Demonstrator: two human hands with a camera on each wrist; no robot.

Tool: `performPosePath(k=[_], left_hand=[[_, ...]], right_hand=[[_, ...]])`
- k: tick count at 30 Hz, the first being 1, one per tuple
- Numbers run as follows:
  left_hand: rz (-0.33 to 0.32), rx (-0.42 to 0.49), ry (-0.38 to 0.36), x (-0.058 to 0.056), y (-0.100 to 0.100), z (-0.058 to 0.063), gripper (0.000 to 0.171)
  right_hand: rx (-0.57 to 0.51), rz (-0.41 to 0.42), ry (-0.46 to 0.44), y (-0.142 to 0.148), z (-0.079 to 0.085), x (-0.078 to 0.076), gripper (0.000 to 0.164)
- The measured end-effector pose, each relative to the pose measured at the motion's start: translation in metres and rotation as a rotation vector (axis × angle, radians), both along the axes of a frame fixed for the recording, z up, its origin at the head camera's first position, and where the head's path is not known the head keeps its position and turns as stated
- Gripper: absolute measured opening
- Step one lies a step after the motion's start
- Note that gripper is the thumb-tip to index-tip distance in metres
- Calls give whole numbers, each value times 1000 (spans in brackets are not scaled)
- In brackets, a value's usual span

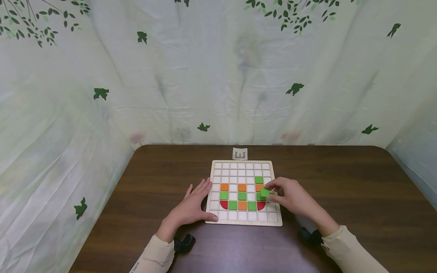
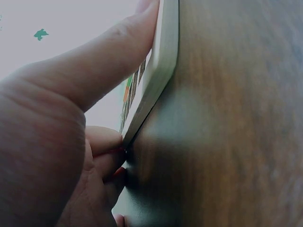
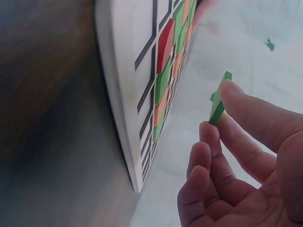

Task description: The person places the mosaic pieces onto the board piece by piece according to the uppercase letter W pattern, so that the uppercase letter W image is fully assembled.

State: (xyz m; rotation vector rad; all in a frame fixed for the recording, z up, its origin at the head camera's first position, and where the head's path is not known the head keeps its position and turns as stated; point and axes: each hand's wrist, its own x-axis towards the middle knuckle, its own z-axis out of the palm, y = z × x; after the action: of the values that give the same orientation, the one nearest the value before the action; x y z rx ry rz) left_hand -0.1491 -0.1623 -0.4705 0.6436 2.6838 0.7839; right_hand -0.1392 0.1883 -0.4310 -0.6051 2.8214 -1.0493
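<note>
A wooden grid board (image 1: 246, 223) lies on the table, with green, orange and red tiles forming a pattern in its white squares. Along the board's left edge rests my left hand (image 1: 189, 206), fingers stretched out and thumb on the near left corner. Thumb and fingers of my right hand (image 1: 295, 195) pinch a green square tile (image 1: 264, 192) over the right part of the pattern. The right wrist view shows this tile (image 3: 220, 101) held apart from the board. Below it, a green tile is partly hidden. Red rounded tiles (image 1: 261, 205) sit at both lower pattern corners.
Just beyond the board's far edge lies a small pattern card (image 1: 240, 154). Brown wooden tabletop (image 1: 358, 189) surrounds the board. A pale curtain (image 1: 218, 76) with leaf and bird prints hangs behind the table. Both wrists wear black straps.
</note>
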Motion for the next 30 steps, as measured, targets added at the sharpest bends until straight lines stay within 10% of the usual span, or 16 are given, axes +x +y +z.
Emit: performPosePath(k=[30], left_hand=[[12,-9,-6,1,1,1,117]], right_hand=[[12,14,1,-48,3,-24,25]])
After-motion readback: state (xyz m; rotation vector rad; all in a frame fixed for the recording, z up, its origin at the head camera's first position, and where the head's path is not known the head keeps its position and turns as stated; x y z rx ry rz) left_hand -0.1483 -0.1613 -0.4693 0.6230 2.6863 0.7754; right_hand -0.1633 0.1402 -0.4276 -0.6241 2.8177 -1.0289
